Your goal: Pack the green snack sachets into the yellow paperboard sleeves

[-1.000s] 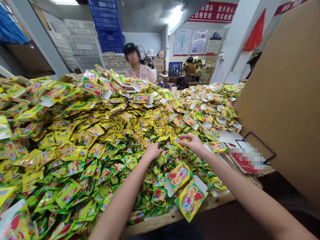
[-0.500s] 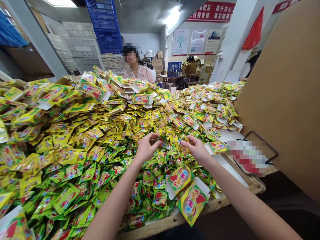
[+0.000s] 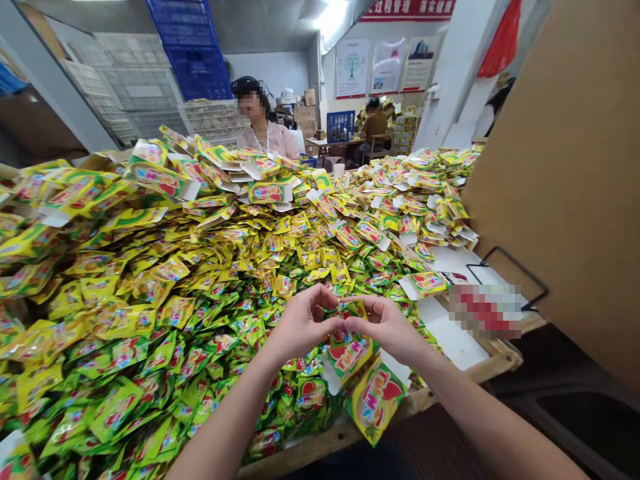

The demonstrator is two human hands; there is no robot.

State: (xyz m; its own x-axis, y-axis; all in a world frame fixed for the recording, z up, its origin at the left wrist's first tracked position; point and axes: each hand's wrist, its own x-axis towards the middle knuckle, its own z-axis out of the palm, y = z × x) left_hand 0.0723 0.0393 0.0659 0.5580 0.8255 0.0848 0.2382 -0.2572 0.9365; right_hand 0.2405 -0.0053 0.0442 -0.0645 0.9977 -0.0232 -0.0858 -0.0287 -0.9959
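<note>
My left hand point(image 3: 310, 320) and my right hand point(image 3: 383, 323) meet above the pile, thumbs and fingertips pinched close together. A small yellow-and-green sachet point(image 3: 356, 308) shows between them, under my right fingers; my fingers partly hide it. Just below my hands lies an open printed box point(image 3: 347, 357) with a white flap out, partly covered by them. A second printed box point(image 3: 376, 400) rests tilted at the table's front edge. Loose green sachets point(image 3: 120, 400) spread around my forearms, and yellow sachets point(image 3: 150, 283) lie farther back.
Printed boxes point(image 3: 160, 180) are heaped along the far side. Another box point(image 3: 424, 285) lies right of my hands. A black wire stand point(image 3: 517, 270) and a large cardboard sheet point(image 3: 560, 187) are at right. A person point(image 3: 267, 137) sits across the table; another point(image 3: 375, 123) sits farther back.
My hands have come together from apart, each having held a small sachet, and now sit closer to me over the open box. The view has tilted down slightly.
</note>
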